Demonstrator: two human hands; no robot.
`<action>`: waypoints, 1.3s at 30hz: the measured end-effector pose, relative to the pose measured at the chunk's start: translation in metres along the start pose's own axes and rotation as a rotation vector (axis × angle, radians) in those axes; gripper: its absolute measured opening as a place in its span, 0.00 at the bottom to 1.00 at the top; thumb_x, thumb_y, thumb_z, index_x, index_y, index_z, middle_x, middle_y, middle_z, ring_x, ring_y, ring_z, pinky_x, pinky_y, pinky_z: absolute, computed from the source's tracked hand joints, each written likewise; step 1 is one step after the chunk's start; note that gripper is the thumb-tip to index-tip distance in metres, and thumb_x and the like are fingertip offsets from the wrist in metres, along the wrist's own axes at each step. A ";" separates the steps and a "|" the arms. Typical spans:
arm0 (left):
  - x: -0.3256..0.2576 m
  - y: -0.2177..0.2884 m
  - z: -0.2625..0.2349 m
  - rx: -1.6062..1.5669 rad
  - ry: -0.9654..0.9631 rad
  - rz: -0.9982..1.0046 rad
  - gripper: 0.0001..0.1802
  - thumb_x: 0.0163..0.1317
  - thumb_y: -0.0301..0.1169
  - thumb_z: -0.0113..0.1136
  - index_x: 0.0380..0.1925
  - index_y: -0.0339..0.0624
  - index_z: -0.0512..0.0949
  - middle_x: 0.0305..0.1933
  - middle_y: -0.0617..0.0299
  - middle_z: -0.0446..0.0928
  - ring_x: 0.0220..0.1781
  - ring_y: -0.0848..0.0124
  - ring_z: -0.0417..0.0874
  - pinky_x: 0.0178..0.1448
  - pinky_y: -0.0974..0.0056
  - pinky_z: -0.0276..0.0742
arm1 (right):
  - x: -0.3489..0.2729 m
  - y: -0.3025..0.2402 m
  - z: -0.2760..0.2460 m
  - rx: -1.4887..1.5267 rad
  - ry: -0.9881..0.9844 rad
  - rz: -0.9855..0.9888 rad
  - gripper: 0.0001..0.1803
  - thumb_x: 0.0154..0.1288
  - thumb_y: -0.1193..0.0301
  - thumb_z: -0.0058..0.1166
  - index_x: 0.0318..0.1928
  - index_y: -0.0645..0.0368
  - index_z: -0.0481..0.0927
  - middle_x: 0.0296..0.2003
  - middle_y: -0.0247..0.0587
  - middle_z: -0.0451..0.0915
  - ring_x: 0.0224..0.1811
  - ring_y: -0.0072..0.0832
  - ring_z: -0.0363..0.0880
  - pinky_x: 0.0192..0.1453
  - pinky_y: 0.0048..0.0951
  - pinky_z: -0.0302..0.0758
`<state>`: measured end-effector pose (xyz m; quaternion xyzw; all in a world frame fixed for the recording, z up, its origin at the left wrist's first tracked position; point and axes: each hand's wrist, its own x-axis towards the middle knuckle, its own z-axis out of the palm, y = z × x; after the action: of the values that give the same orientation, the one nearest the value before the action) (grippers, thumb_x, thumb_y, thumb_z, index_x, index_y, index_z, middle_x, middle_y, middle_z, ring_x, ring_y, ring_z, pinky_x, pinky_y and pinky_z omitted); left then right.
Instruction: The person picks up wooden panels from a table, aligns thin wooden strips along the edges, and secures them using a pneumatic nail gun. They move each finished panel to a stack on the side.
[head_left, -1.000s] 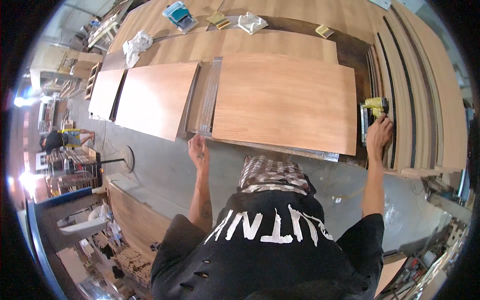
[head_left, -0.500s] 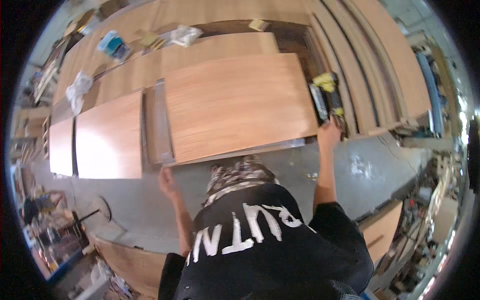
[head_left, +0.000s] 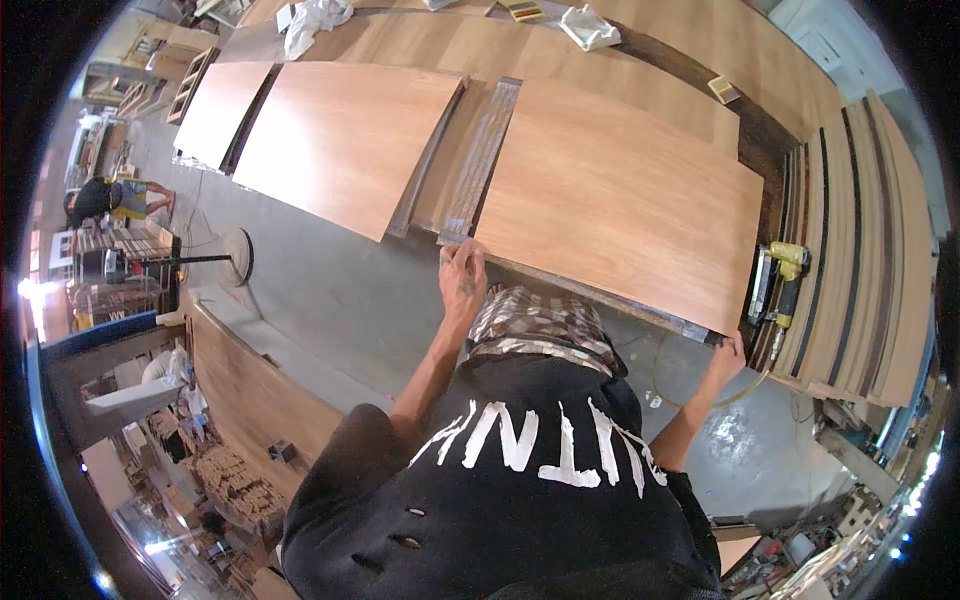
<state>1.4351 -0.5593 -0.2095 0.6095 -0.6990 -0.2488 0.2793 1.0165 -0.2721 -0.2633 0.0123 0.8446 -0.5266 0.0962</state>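
A flat light-brown wooden panel (head_left: pixel 610 190) lies in front of me on a darker frame (head_left: pixel 470 165), whose edge shows along the panel's left and front sides. At the panel's near left corner, my left hand (head_left: pixel 462 285) is closed, its fingertips pinching the edge. My right hand (head_left: pixel 728 362) has its fingers closed on the near right corner. Just beyond that hand, a yellow and black nail gun (head_left: pixel 790 265) with a hose rests beside the panel's right edge. The undersides of both grips are hidden.
Another panel (head_left: pixel 345 130) lies to the left. Long boards (head_left: pixel 865 250) are stacked at the right. White plastic bags (head_left: pixel 318 22) and a small yellow block (head_left: pixel 723 89) sit on the far boards. A pedestal fan (head_left: pixel 238 257) and another person (head_left: pixel 100 200) are at the left.
My right hand has come away from the nail gun to the panel's near right corner. My left hand has moved up onto the near left corner. The view has turned.
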 end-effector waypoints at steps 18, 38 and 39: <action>0.004 -0.042 -0.009 -0.262 -0.005 -0.084 0.17 0.58 0.30 0.63 0.48 0.48 0.77 0.58 0.46 0.70 0.62 0.52 0.69 0.63 0.52 0.68 | -0.071 -0.038 -0.003 0.218 -0.066 0.146 0.21 0.69 0.75 0.45 0.61 0.66 0.71 0.57 0.49 0.75 0.60 0.38 0.74 0.60 0.37 0.72; 0.037 -0.116 -0.010 -0.429 -0.164 0.080 0.15 0.64 0.23 0.56 0.52 0.33 0.76 0.46 0.57 0.74 0.46 0.68 0.78 0.49 0.66 0.77 | -0.088 0.003 0.007 -0.130 -0.057 -0.226 0.22 0.61 0.71 0.59 0.57 0.59 0.77 0.48 0.49 0.80 0.49 0.35 0.79 0.56 0.31 0.72; 0.037 -0.117 -0.010 -0.431 -0.165 0.083 0.15 0.64 0.23 0.56 0.52 0.33 0.76 0.46 0.57 0.74 0.46 0.68 0.78 0.49 0.66 0.77 | -0.087 0.003 0.008 -0.150 -0.053 -0.250 0.22 0.60 0.71 0.60 0.56 0.60 0.78 0.48 0.48 0.80 0.48 0.35 0.79 0.57 0.31 0.71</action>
<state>1.5223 -0.6118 -0.2797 0.4842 -0.6746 -0.4296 0.3548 1.1034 -0.2705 -0.2539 -0.1137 0.8736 -0.4702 0.0527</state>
